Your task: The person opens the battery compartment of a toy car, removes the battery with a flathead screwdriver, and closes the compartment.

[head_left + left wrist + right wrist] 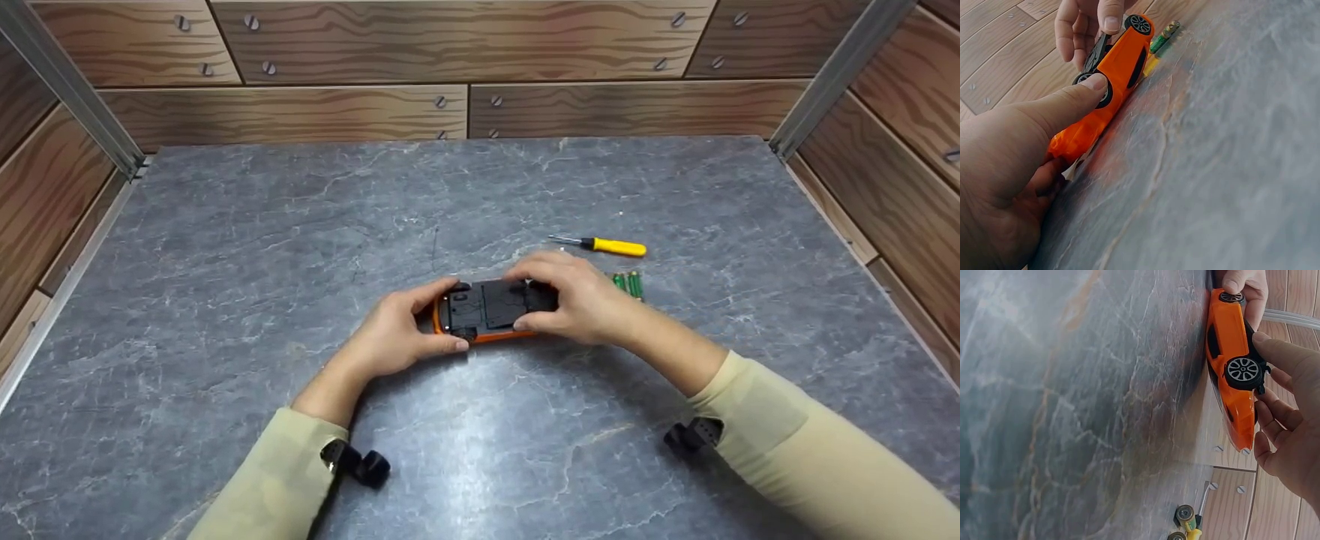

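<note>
An orange toy car (pixel 495 337) lies upside down on the table, its black underside facing up. My left hand (pixel 397 334) grips one end of it, thumb against a wheel (pixel 1105 93) in the left wrist view. Over the underside, my right hand (pixel 581 296) pinches a flat black cover (pixel 504 303) between thumb and fingers. That cover sits slightly tilted on the car's base; its far edge is partly hidden by the right fingers. In the right wrist view the car's orange side (pixel 1229 329) and spoked wheel (pixel 1243 369) show clearly.
A yellow-handled screwdriver (pixel 619 247) lies behind the right hand. Several green batteries (pixel 635 285) stand or lie beside that hand, partly hidden by it. The grey marbled table (pixel 262 225) is bounded by wood-patterned walls (pixel 465 41) at the back and sides.
</note>
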Available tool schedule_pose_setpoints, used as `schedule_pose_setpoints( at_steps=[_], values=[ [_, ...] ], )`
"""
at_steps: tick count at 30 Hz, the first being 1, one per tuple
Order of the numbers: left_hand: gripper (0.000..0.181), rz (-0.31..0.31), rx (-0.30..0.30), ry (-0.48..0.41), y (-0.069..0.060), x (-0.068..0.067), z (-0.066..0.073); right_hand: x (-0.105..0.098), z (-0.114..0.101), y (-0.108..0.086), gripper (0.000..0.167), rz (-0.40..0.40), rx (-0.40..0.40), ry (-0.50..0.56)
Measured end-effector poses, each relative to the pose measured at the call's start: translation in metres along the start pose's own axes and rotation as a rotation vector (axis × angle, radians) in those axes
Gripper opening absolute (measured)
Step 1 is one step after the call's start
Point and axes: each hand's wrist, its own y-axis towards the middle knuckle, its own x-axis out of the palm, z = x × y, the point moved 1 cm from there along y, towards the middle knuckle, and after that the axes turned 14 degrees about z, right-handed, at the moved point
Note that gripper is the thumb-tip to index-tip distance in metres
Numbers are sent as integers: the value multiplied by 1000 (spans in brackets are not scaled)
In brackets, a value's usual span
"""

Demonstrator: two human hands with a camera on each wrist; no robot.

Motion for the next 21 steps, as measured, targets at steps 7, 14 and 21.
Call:
schedule_pose_setpoints(
  at_steps=[7, 14, 21],
  values=[
    [93, 0, -1, -4, 0, 0, 0, 0, 0, 0, 54, 2, 11, 15],
    [94, -3, -6, 3, 0, -1, 1, -1, 0, 2, 55, -19, 49, 5],
    [94, -6, -5, 10, 0, -1, 0, 0, 0, 2, 55, -25, 68, -7]
  ],
)
